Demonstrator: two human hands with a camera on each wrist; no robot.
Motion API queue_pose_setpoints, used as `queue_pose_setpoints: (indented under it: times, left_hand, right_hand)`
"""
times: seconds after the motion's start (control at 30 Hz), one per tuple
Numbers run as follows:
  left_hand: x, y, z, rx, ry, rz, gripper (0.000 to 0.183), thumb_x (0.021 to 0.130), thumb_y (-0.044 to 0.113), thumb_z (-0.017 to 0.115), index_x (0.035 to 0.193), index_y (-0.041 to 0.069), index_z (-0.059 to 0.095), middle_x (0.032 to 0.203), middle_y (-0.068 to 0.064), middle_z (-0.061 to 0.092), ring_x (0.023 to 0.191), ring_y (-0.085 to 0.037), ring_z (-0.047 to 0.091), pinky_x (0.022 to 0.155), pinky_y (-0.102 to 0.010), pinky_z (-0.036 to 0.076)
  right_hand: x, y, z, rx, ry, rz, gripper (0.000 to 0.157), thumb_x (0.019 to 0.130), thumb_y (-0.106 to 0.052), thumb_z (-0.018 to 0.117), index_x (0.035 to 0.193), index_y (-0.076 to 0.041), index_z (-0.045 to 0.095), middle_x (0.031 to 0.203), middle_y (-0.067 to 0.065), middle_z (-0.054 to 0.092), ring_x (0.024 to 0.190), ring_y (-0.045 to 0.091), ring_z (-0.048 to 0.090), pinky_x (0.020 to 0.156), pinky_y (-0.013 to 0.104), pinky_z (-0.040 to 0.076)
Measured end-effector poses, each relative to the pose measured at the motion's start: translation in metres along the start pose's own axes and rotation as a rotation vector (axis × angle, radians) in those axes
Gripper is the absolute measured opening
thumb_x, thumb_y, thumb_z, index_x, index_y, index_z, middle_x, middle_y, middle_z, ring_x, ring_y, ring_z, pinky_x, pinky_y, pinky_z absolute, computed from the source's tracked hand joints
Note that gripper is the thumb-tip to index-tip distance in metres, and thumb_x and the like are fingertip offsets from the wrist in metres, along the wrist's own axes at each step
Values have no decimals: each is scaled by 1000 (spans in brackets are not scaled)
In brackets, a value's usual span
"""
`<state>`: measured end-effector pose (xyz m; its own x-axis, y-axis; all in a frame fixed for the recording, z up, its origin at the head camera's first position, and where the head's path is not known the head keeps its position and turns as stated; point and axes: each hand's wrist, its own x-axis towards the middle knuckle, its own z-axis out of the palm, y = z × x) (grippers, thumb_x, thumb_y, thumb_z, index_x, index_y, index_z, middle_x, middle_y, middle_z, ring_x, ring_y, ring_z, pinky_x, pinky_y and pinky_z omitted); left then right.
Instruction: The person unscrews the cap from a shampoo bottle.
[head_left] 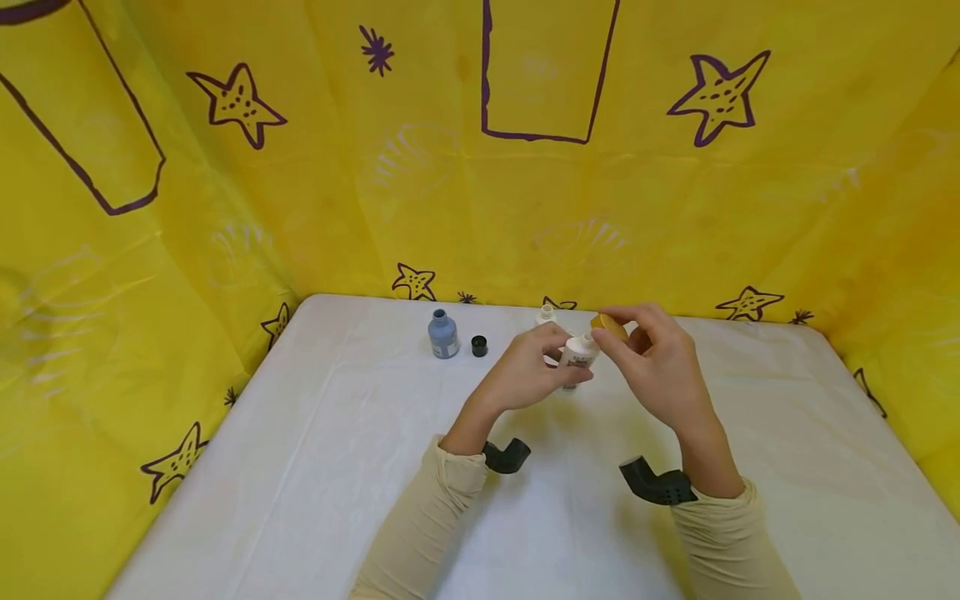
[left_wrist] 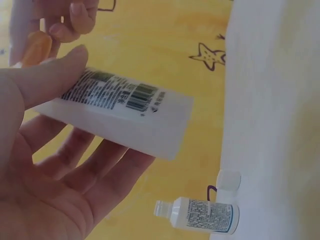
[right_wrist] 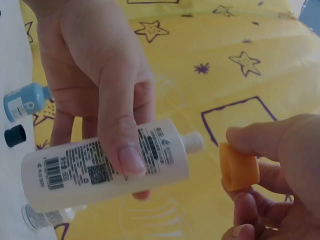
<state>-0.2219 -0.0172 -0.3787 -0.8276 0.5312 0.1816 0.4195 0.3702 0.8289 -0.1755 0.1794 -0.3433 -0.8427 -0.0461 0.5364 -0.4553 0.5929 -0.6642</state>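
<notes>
My left hand (head_left: 528, 367) grips a white bottle (right_wrist: 110, 165) with a printed label and barcode, thumb on one side and fingers on the other. It is tilted, and its bare neck points toward my right hand (head_left: 660, 358). Between thumb and fingers, my right hand pinches an orange cap (right_wrist: 240, 167), held just off the neck. In the right wrist view a gap shows between cap and neck.
A blue bottle (head_left: 443, 335) stands uncapped at the back, with a black cap (head_left: 479, 345) beside it. Behind my left hand stands another white bottle (left_wrist: 205, 215), also uncapped, near a white cap (left_wrist: 229, 180). A yellow patterned cloth (head_left: 450, 192) rises behind the white table (head_left: 300, 467).
</notes>
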Motion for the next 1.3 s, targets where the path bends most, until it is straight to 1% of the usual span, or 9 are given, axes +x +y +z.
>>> queue_pose_setpoints:
  times: [0.23, 0.43, 0.63, 0.87, 0.97, 1.07, 1.17, 1.23, 1.3]
  left_hand:
    - [5, -5, 5, -12, 108, -26, 30, 91, 31, 78, 117, 18, 71, 111, 3, 64, 103, -18, 67, 79, -24, 58]
    - [20, -1, 14, -54, 171, -35, 49, 91, 32, 79, 135, 19, 62, 120, 2, 68, 101, -18, 67, 76, -25, 59]
    - [37, 4, 26, -60, 231, -25, 43, 92, 33, 78, 130, 17, 65, 116, -3, 71, 102, -19, 68, 79, -28, 59]
    - [56, 9, 43, -76, 264, -15, 39, 92, 27, 78, 126, 11, 68, 111, -6, 74, 103, -16, 69, 89, -21, 57]
    - [64, 10, 50, -82, 293, -22, 37, 92, 26, 78, 124, 10, 68, 110, -7, 74, 101, -16, 69, 86, -20, 57]
    - [73, 8, 57, -74, 321, -50, 35, 92, 27, 78, 123, 11, 69, 109, -7, 75, 99, -16, 69, 83, -20, 57]
    - [83, 4, 66, -63, 345, -100, 34, 92, 27, 78, 121, 13, 70, 109, -5, 75, 98, -14, 68, 81, -22, 57]
    - [90, 0, 73, -56, 357, -132, 34, 92, 27, 78, 122, 13, 70, 111, -4, 74, 100, -15, 68, 82, -24, 57]
    - [97, -4, 80, -50, 367, -167, 35, 92, 28, 78, 123, 14, 69, 113, -4, 74, 102, -15, 68, 85, -26, 57]
  right_hand:
    - [4, 6, -15, -8, 33, 59, 31, 94, -13, 74, 124, -4, 69, 113, 14, 69, 87, -11, 54, 77, 3, 44]
    - [7, 13, -27, 14, -7, 171, 36, 97, -22, 70, 127, -3, 64, 118, 16, 71, 88, -17, 56, 78, 0, 46]
    - [9, 25, -34, 76, -60, 250, 40, 98, -22, 70, 128, 2, 58, 122, 18, 66, 88, -19, 58, 77, 2, 48]
    - [11, 44, -41, 154, -131, 275, 49, 99, -14, 67, 142, 2, 51, 131, 21, 56, 96, -19, 58, 80, 3, 50]
    - [12, 54, -43, 119, -149, 274, 51, 99, -14, 67, 146, -1, 51, 134, 24, 55, 102, -5, 63, 78, 2, 48]
    - [13, 66, -44, 62, -164, 297, 51, 100, -16, 67, 147, -2, 52, 139, 26, 54, 112, 22, 67, 78, 4, 48]
    - [13, 78, -44, 4, -181, 335, 50, 102, -20, 63, 147, -4, 52, 144, 27, 51, 123, 43, 58, 88, 26, 56]
    - [13, 85, -45, -39, -189, 359, 49, 103, -23, 62, 147, -4, 52, 145, 27, 51, 126, 46, 55, 93, 44, 57]
    - [13, 93, -44, -65, -191, 380, 48, 104, -23, 61, 147, -4, 53, 144, 27, 53, 127, 46, 53, 94, 56, 53]
